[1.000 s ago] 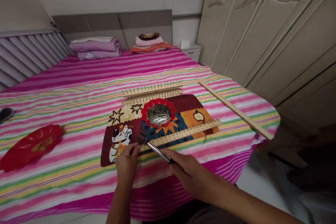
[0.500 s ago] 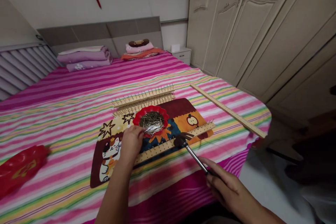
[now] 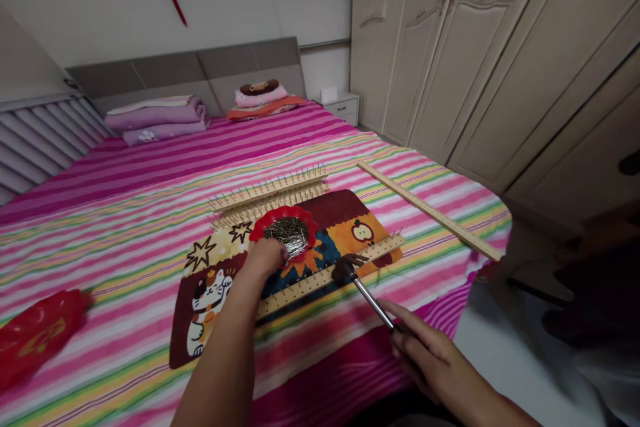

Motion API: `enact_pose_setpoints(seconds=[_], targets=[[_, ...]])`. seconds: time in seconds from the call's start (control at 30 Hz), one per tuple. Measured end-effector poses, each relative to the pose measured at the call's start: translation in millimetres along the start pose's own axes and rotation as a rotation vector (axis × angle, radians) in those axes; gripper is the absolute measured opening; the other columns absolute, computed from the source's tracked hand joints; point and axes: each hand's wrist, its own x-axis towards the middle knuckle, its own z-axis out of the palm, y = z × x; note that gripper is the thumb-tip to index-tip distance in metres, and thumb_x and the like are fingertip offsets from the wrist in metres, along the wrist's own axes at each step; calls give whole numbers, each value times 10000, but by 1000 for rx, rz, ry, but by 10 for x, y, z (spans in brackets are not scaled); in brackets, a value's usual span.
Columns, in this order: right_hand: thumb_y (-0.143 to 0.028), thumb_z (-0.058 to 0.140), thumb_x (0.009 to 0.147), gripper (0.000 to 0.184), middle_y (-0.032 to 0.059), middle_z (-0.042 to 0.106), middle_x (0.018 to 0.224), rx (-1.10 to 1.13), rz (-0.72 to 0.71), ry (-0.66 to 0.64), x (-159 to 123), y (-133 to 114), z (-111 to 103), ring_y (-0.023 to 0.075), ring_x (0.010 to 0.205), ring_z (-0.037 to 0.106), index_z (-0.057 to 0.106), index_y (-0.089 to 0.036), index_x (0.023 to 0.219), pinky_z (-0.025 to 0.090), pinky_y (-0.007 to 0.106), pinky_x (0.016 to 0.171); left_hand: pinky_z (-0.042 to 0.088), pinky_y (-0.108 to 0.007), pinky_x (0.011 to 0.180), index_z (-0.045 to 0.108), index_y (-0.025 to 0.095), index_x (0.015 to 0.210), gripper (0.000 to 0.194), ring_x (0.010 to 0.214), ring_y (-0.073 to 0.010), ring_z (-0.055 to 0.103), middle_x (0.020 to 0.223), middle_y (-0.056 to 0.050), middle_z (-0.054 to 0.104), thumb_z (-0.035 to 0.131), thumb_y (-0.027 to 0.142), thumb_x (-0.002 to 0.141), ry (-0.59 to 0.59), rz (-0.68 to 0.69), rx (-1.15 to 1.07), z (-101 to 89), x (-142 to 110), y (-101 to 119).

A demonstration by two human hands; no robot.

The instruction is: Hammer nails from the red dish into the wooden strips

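Observation:
My left hand point(image 3: 268, 257) is at the near left rim of a red scalloped bowl point(image 3: 259, 224), fingers curled in over a heap of nails point(image 3: 287, 231). Whether a nail is between the fingertips cannot be made out. In my right hand point(image 3: 423, 345) is a hammer point(image 3: 371, 299) with a metal shaft, gripped by its dark handle. The dark hammer head lies over a pale wooden strip point(image 3: 295, 290) that has a row of holes and some nails standing in it. Under bowl and strip is a patterned mat point(image 3: 340, 207) with a cat picture.
Behind the bowl lie wooden strips point(image 3: 267, 192) bristling with upright nails. Another long wooden strip point(image 3: 430, 210) lies at the right on the striped bedsheet point(image 3: 125, 267). A red dish point(image 3: 43, 333) sits at the left. Folded bedding point(image 3: 160, 121) rests near the headboard; a wardrobe point(image 3: 450, 67) stands right.
My left hand has moved from the bowl's rim slightly inward over the nails. My right hand and the hammer keep nearly the same place. The view has shifted slightly.

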Motion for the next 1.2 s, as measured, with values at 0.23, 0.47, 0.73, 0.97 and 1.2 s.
enact_pose_setpoints(seconds=[0.23,0.47,0.73,0.97,1.2], targets=[[-531,492,848,688,-61,429,590,39,35,-12,-28,-44,65,66,382,279,391,-188,1436,156,195,351,391,-279,805,719,216,825,224,877,-178,615,926,-54,719,527,125,752,96,88,-28,30,-93,-131],[-494,513,818,694,-65,438,584,60,88,-14,-29,-99,162,57,362,293,400,-190,1431,145,191,351,391,-302,837,714,220,915,224,939,-193,595,1002,-66,700,527,209,793,214,104,-41,90,-170,-239],[-528,528,792,732,-71,429,555,50,85,21,-56,-56,145,60,355,279,414,-174,1423,146,196,354,359,-371,868,720,219,748,185,923,-227,621,927,-75,721,549,151,727,168,46,-34,149,-35,29],[-496,533,809,677,-58,474,583,55,80,11,-17,-45,108,53,355,294,443,-185,1404,145,193,345,413,-283,780,689,196,793,183,854,-175,620,917,-64,701,510,226,774,229,43,-177,72,-95,-137],[-500,566,799,709,-70,451,538,108,88,-1,-40,-72,142,59,350,296,430,-187,1420,177,186,345,466,-263,676,666,192,766,274,709,-157,613,741,-4,692,644,412,605,593,-227,-1038,121,-682,-557]])
